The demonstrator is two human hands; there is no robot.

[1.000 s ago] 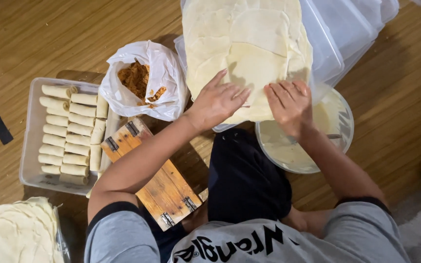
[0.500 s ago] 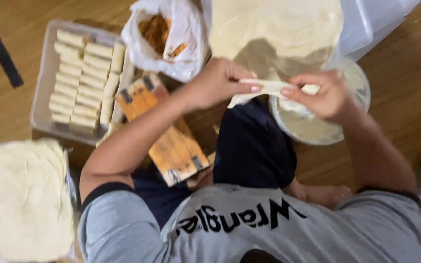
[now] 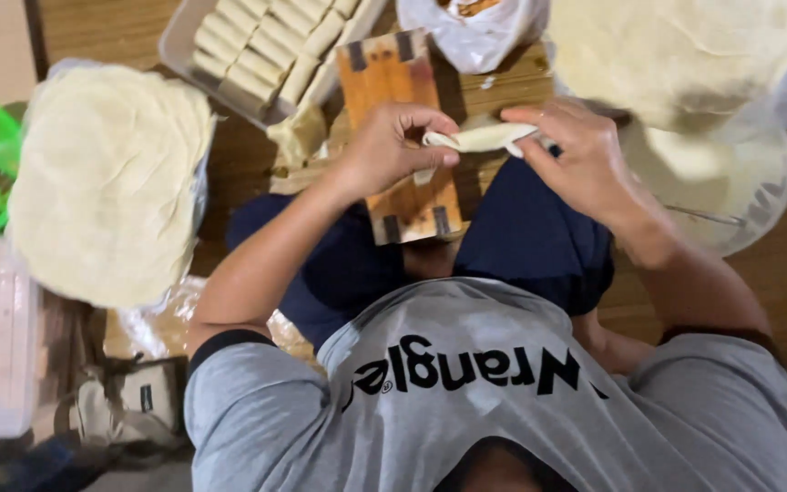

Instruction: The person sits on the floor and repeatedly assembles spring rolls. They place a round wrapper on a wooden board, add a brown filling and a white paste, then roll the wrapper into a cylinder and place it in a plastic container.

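Head view: the left hand [image 3: 392, 146] and right hand [image 3: 576, 155] pinch a thin pale wrapper [image 3: 480, 138] between them, over a wooden board [image 3: 403, 91].

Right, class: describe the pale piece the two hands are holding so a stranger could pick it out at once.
Start at the wooden board lying over the person's lap. Just above its right edge, the left hand and right hand pinch a thin wrapper between them. Unlike the flat round stacks and the finished rolls in the tray, it is a single limp sheet, folded and held in the air.
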